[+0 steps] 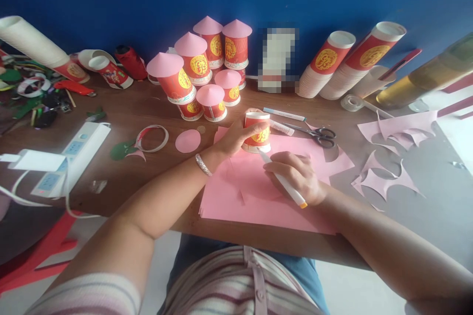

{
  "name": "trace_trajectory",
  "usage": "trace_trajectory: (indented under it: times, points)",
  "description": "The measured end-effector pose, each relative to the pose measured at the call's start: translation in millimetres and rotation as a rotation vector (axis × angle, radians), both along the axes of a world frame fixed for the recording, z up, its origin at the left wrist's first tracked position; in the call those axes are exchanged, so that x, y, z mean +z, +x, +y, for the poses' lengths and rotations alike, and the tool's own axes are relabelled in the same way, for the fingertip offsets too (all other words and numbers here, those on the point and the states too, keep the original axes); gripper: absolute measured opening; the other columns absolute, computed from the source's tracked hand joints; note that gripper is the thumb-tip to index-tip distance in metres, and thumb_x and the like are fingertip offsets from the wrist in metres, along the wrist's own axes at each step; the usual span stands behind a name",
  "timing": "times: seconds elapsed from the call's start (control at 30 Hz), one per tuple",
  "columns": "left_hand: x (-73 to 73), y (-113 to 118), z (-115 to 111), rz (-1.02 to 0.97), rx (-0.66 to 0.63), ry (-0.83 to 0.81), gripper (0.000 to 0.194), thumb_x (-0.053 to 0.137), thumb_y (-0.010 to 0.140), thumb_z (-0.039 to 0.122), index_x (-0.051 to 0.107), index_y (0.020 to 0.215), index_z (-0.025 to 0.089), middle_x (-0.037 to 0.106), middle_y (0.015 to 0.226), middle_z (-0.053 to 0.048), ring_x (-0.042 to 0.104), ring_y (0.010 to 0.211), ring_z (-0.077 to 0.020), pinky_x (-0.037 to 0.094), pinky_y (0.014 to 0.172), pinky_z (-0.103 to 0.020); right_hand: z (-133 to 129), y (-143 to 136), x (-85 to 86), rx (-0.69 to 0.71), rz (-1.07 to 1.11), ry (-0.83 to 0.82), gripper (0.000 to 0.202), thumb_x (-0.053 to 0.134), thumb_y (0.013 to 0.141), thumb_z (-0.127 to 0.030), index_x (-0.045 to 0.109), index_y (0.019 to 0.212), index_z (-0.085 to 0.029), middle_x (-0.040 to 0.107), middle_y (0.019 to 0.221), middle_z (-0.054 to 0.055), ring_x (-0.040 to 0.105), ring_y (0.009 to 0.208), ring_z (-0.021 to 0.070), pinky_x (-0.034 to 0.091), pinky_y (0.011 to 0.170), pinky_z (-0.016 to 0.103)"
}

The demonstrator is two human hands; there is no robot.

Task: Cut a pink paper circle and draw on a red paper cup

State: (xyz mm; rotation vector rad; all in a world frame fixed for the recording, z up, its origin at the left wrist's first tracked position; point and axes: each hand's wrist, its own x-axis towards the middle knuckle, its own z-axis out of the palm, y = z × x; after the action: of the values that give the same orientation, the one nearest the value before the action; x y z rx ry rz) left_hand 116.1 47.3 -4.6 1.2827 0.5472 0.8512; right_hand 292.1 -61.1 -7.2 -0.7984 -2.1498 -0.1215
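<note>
Around a red paper cup (pixel 261 133) with a yellow emblem, the fingers of my left hand (pixel 236 134) are wrapped. The cup stands upright, its white rolled band at the bottom, on pink paper sheets (pixel 232 192). My right hand (pixel 297 174) grips a white marker (pixel 288 189) with an orange end. Its tip points up and left, close to the cup's lower edge; whether it touches is too small to tell. Just behind the hands lie black-handled scissors (pixel 323 135) and a capped marker (pixel 284 113). A pink paper disc (pixel 188 141) is left of the sheets.
Several red cups with pink cone tops (pixel 199 61) stand at the back. Stacked cups (pixel 327 64) lean at the back right, near a tape roll (pixel 352 103). Pink paper scraps (pixel 391 179) lie right. A power strip (pixel 76 155) and a paper ring (pixel 152 139) are left.
</note>
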Motion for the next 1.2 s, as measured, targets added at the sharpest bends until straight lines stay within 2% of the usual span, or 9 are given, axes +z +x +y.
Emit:
trace_trajectory:
  times: [0.1, 0.23, 0.47, 0.7, 0.8, 1.03, 1.2]
  points:
    - [1.1, -1, -1, -0.030, -0.018, -0.016, 0.033, 0.072, 0.086, 0.046, 0.060, 0.098, 0.018, 0.064, 0.091, -0.003, 0.062, 0.085, -0.0175, 0.051, 0.079, -0.033, 4, 4, 0.2, -0.067, 0.060, 0.011, 0.027, 0.059, 0.096, -0.015, 0.057, 0.122, -0.022, 0.067, 0.096, 0.007, 0.069, 0.079, 0.0172, 0.053, 0.061, 0.027]
    - [-1.2, -1, 0, -0.043, -0.009, -0.043, 0.032, 0.073, 0.085, 0.045, 0.061, 0.099, 0.018, 0.067, 0.094, -0.004, 0.065, 0.088, -0.0188, 0.052, 0.081, -0.034, 8, 6, -0.2, -0.057, 0.084, 0.000, 0.022, 0.057, 0.098, -0.023, 0.057, 0.120, -0.022, 0.067, 0.094, 0.007, 0.070, 0.078, 0.0187, 0.053, 0.058, 0.029]
    - [-6.0, -4, 1, -0.039, -0.005, -0.080, 0.041, 0.073, 0.083, 0.049, 0.059, 0.106, 0.018, 0.070, 0.099, -0.007, 0.068, 0.098, -0.0244, 0.054, 0.082, -0.036, 7, 3, 0.9, -0.046, 0.071, 0.004, 0.022, 0.060, 0.094, -0.014, 0.057, 0.114, -0.022, 0.068, 0.088, 0.004, 0.068, 0.072, 0.0159, 0.052, 0.056, 0.026]
    - [-8.2, -6, 3, -0.053, -0.011, -0.092, 0.040, 0.073, 0.083, 0.047, 0.059, 0.106, 0.019, 0.070, 0.103, -0.008, 0.068, 0.099, -0.0237, 0.055, 0.084, -0.037, 6, -1, -0.5, -0.027, 0.042, 0.068, 0.026, 0.063, 0.086, -0.004, 0.057, 0.104, -0.021, 0.065, 0.078, 0.000, 0.064, 0.063, 0.0139, 0.051, 0.054, 0.025]
    - [-6.1, -5, 1, -0.051, -0.016, -0.096, 0.038, 0.073, 0.083, 0.047, 0.059, 0.105, 0.019, 0.070, 0.106, -0.008, 0.068, 0.098, -0.0227, 0.056, 0.083, -0.036, 5, -2, -1.3, -0.039, 0.044, 0.069, 0.027, 0.063, 0.086, -0.003, 0.057, 0.105, -0.021, 0.065, 0.078, 0.000, 0.064, 0.062, 0.0137, 0.050, 0.053, 0.026]
    - [5.2, -4, -3, -0.036, -0.031, -0.064, 0.030, 0.068, 0.085, 0.045, 0.061, 0.097, 0.019, 0.069, 0.096, -0.006, 0.067, 0.091, -0.0213, 0.055, 0.079, -0.035, 6, -1, 1.0, -0.070, 0.063, 0.061, 0.025, 0.061, 0.087, -0.004, 0.056, 0.104, -0.021, 0.064, 0.078, 0.000, 0.062, 0.058, 0.0121, 0.047, 0.049, 0.024]
    - [5.1, -6, -3, -0.055, -0.028, -0.080, 0.029, 0.067, 0.084, 0.043, 0.060, 0.100, 0.019, 0.070, 0.099, -0.007, 0.068, 0.094, -0.0232, 0.056, 0.082, -0.037, 6, -1, 2.7, -0.093, 0.113, 0.035, 0.024, 0.058, 0.089, -0.005, 0.057, 0.106, -0.022, 0.062, 0.077, -0.001, 0.061, 0.059, 0.0118, 0.047, 0.050, 0.023]
